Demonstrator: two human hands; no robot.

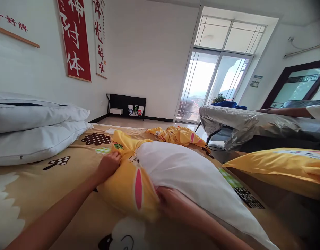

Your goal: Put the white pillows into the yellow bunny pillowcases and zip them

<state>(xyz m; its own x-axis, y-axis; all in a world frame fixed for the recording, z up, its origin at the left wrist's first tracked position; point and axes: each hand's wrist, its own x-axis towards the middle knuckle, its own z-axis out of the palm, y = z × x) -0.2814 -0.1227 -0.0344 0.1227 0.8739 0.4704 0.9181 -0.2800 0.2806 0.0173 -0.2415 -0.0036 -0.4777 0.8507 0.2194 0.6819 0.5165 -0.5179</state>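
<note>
The yellow pillowcase point(120, 185) lay on the patterned sheet point(71, 180), covering one end of a plump white pillow point(186, 166). The left hand point(110, 167) had its grip curled firmly on the case's edge, while the right hand point(171, 201) was at the case's mouth against the pillow, its fingertips hidden, so its grip could not be told. Beyond lay crumpled yellow cloth point(179, 134).

Left hand point(111, 163) is around 8 o'clock, gripping a yellow bunny pillowcase point(123, 184). Right hand point(171, 201) is near 6, at the case's edge against a partly covered white pillow point(188, 170), fingers mostly hidden. Two white cushions point(35, 130) stacked at 9, red banner point(84, 52) up at 10, bright glass door point(214, 80) at 2.
</note>
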